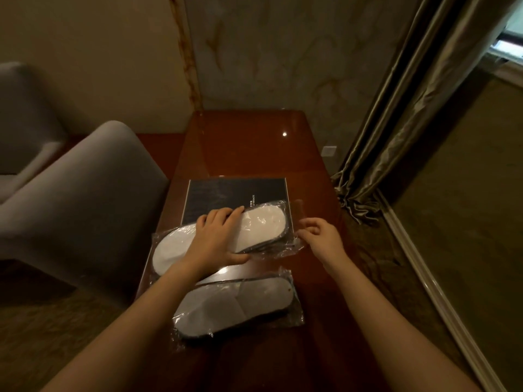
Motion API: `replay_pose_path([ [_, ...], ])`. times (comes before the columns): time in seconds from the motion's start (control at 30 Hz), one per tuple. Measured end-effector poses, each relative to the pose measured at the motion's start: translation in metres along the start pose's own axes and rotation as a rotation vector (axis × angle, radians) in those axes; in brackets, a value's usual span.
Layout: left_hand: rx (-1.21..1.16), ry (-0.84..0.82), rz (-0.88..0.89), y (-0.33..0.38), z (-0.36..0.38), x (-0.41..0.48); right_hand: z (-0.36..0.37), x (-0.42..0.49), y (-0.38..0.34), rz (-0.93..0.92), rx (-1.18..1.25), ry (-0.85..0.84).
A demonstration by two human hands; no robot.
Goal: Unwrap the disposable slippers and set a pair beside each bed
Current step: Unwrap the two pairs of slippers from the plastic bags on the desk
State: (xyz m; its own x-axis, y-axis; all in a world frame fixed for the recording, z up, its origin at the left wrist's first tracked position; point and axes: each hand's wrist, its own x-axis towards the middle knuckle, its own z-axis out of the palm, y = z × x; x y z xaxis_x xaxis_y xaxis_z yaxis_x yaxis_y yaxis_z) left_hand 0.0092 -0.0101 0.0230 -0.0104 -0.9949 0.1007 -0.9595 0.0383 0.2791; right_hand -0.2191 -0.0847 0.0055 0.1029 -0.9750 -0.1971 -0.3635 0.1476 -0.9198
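L hand (215, 239) is lying flat, fingers spread, pressing down on the far slipper pack (263, 224). R hand (321, 239) is pinching the clear wrap's end flap (297, 241) w/ fingertips, just right of that pack. Second wrapped pack (235, 306) is sitting below both hands, betw. the forearms, on the wood desk (249, 148). Dark folder (215, 196) is lying just beyond L hand, partly under the far pack.
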Motion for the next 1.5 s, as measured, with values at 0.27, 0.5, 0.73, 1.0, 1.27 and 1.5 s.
replay_pose_path([
  [0.27,0.043,-0.055,0.025,-0.006,0.006,-0.003,-0.015,0.0,0.004,-0.195,-0.255,0.143],
  [0.5,0.036,0.018,0.104,0.002,-0.003,0.002,-0.003,-0.002,-0.049,-0.184,-0.245,-0.245],
  [0.73,0.033,-0.024,0.081,-0.008,-0.015,0.001,-0.012,0.001,-0.063,-0.149,0.029,-0.186],
  [1.0,0.112,-0.163,0.123,-0.014,-0.015,-0.004,-0.041,0.004,-0.066,-0.127,-0.307,-0.477],
  [1.27,0.091,-0.125,0.131,-0.014,0.0,0.011,-0.023,0.018,-0.091,-0.346,-0.531,-0.484],
  [1.5,0.01,-0.152,0.007,-0.036,0.007,0.034,-0.059,0.024,-0.083,-0.205,-0.249,-0.268],
])
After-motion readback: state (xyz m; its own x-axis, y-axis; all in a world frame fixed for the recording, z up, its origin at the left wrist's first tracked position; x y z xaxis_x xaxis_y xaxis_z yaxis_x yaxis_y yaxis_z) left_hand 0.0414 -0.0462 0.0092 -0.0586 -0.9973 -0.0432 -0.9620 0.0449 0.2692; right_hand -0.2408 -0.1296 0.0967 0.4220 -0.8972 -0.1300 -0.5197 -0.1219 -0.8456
